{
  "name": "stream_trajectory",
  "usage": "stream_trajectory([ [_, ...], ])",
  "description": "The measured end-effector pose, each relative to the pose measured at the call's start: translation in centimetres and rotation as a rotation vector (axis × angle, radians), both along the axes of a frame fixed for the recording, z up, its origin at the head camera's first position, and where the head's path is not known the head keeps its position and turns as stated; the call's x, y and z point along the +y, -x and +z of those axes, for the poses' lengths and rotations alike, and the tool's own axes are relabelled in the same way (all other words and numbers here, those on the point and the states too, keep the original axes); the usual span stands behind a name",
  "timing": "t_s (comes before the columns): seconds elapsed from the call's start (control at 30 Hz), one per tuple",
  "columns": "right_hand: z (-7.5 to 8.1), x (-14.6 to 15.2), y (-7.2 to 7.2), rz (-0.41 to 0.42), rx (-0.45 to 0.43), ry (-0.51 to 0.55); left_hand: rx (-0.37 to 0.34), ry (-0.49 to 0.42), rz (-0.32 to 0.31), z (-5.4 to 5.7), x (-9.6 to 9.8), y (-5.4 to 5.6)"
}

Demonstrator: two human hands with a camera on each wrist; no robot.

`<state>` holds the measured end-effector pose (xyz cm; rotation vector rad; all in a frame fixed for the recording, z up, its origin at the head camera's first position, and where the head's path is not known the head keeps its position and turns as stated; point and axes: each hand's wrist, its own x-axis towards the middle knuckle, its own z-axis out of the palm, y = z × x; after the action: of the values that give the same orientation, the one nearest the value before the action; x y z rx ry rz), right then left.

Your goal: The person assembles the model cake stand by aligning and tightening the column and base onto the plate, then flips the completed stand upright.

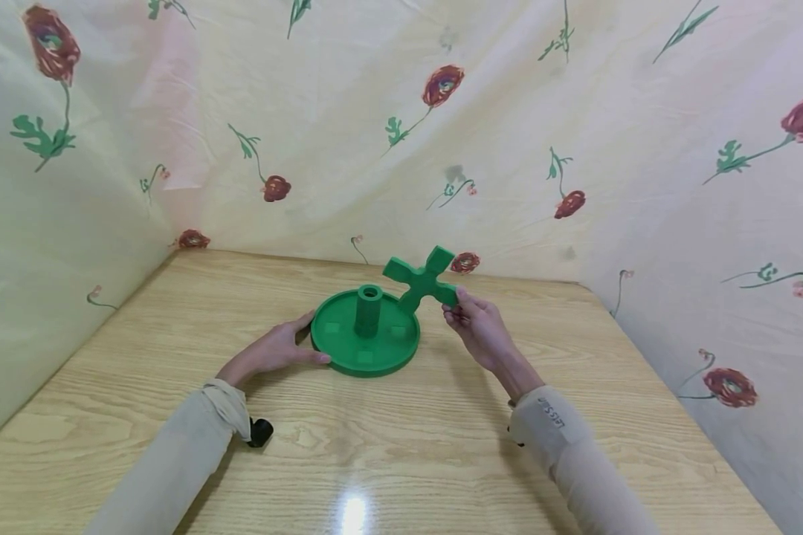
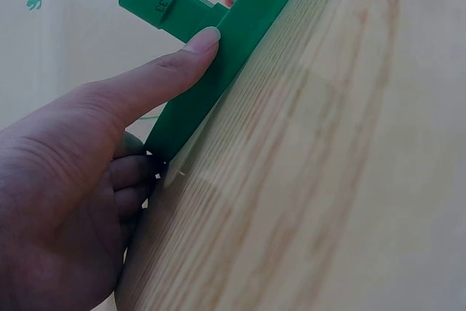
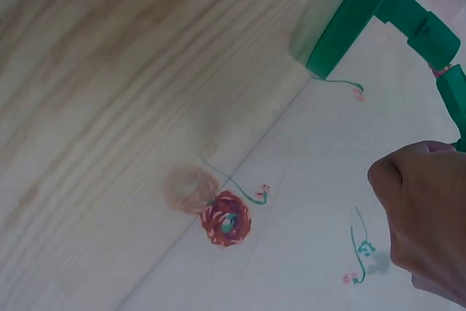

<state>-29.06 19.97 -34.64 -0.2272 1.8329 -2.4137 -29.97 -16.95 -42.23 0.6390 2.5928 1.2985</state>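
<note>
A round green base (image 1: 341, 343) with a raised rim lies flat on the wooden table. From its middle rises an upright green post (image 1: 368, 316) with a hole in its top. My left hand (image 1: 279, 348) holds the base at its left edge, and the left wrist view shows the thumb (image 2: 175, 71) pressed on the rim. Between its thumb and fingers, my right hand (image 1: 483, 331) pinches one arm of a flat green cross-shaped piece (image 1: 423, 282). That piece is raised and tilted to the right of the post, its lower arm overlapping the rim in the head view.
Wooden table (image 1: 375, 446) extends around the base on all sides. A pale floral cloth (image 1: 348, 111) hangs behind the table and along both sides. Black wrist gear (image 1: 259, 432) sits under the left sleeve.
</note>
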Motion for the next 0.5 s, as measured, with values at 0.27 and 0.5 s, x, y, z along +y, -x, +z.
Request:
stream_trajectory([
  [0.27,-0.8,-1.4,0.3,-0.116,0.059,-0.003,0.001,0.007,-0.001,0.0,0.0,0.0],
  [0.5,-0.9,-2.8,0.7,-0.173,0.148,-0.066,0.002,0.007,-0.004,-0.1,0.0,0.1],
])
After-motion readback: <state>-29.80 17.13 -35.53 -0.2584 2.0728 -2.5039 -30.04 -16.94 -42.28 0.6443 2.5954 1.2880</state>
